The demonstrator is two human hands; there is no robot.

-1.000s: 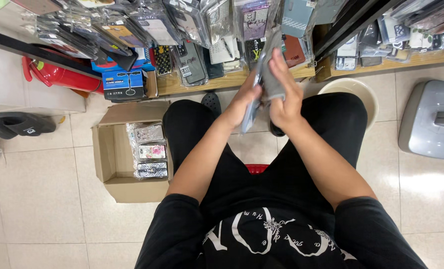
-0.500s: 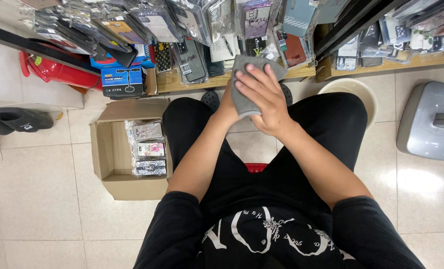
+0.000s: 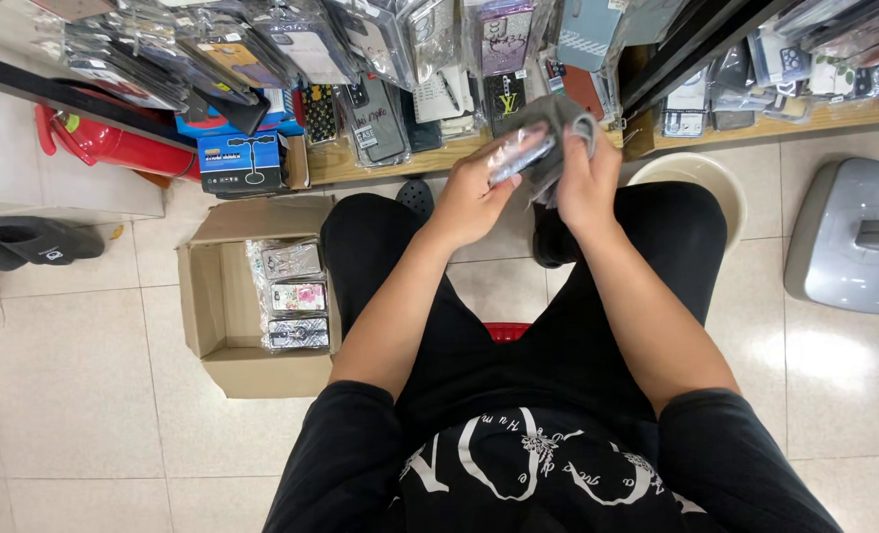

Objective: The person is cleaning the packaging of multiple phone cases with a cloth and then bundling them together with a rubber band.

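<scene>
I sit on a red stool (image 3: 507, 331) in front of a low wooden shelf (image 3: 400, 158). My left hand (image 3: 474, 188) grips a phone case in a clear plastic packet (image 3: 518, 153) by its lower end. My right hand (image 3: 587, 178) holds a grey cloth (image 3: 558, 118) pressed around the packet's right side. Both hands are raised together above my knees, close to the hanging packets.
An open cardboard box (image 3: 218, 296) with several packaged phone cases stands on the tiled floor at my left. Racks of hanging packets (image 3: 361, 59) fill the top. A red extinguisher (image 3: 104, 143), a blue box (image 3: 242, 163), a beige basin (image 3: 701, 183) and a grey step stool (image 3: 854, 237) surround me.
The right hand lay flat over the cloth-covered packet half a second ago; now the cloth is bunched at the right and the packet shows in the left hand.
</scene>
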